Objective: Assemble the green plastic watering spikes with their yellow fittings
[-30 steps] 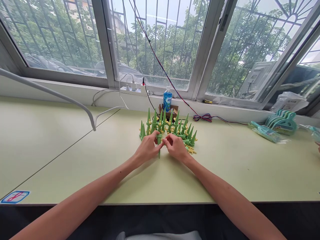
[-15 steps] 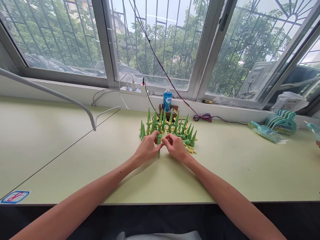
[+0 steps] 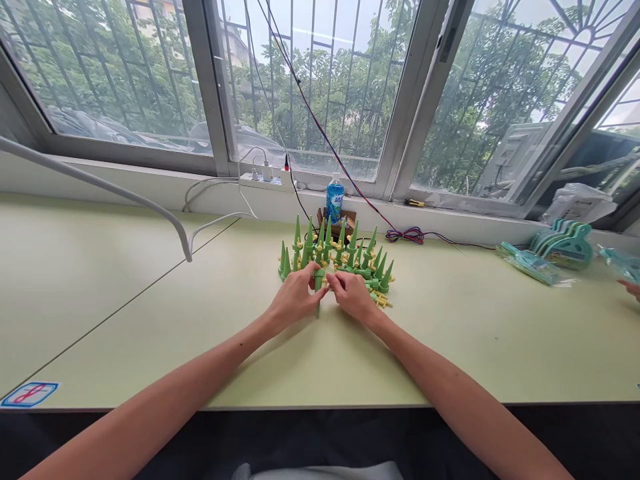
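My left hand [image 3: 294, 299] and my right hand [image 3: 353, 295] meet at the middle of the pale green table [image 3: 200, 320]. Between them is a green cone-shaped spike [image 3: 319, 293], point down toward me; my left fingers grip its upper part. My right fingers pinch at its top, where a small yellow piece [image 3: 326, 285] shows. Just behind my hands stands a cluster of several upright green spikes [image 3: 335, 257] with yellow fittings. A few loose yellow pieces [image 3: 383, 301] lie to the right of my right hand.
A blue bottle [image 3: 335, 198] and a small brown box stand behind the cluster by the window sill. A white cable [image 3: 125, 197] crosses the left. Teal plastic items [image 3: 563, 243] in bags lie far right, where another person's fingers [image 3: 631, 288] show at the edge.
My hands stay on the spike; the right fingers shift slightly at its top. The other person's hand at the far right edge has come a little further in.
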A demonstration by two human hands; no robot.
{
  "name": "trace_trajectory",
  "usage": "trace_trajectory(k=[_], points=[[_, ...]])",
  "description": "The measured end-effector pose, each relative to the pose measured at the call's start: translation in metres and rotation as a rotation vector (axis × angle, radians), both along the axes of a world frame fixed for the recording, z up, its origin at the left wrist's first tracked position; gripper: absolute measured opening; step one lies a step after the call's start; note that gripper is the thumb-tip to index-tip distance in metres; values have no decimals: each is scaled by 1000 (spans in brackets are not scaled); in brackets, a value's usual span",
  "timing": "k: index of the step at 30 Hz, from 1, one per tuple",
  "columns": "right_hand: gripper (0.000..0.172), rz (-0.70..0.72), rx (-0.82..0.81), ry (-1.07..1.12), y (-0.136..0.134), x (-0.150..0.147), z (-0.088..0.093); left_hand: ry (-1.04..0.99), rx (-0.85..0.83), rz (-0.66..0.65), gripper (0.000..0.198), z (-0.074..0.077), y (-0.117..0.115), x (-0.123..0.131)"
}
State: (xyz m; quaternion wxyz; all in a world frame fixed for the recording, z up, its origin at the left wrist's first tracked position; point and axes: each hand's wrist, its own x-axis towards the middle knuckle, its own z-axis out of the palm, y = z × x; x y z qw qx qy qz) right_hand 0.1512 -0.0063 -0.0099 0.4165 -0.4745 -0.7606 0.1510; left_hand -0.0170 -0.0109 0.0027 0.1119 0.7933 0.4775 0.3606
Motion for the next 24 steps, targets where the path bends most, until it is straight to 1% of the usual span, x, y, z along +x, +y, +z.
trace_trajectory(k=[4, 6, 9, 14, 16, 18, 22, 24], points=[[23, 31, -25, 35, -2, 0, 0, 7, -9, 33, 32, 4, -2, 1], [16, 55, -22, 37, -2, 0, 0, 12, -9, 38, 32, 5, -2, 1], [19, 53, -14, 24, 0, 0, 0, 13, -5, 34, 31, 4, -2, 0], [40, 26, 11, -31, 3, 1, -2, 24, -10, 23, 30, 1, 0, 0], [44, 16, 6, -34, 3, 1, -2, 25, -12, 25, 30, 1, 0, 0], [40, 8, -9, -15, 2, 0, -2, 23, -17, 28, 30, 2, -1, 0], [21, 36, -25, 10, 0, 0, -1, 12, -22, 31, 30, 4, -2, 0], [17, 53, -19, 8, -1, 0, -2, 10, -18, 30, 29, 4, -2, 1]])
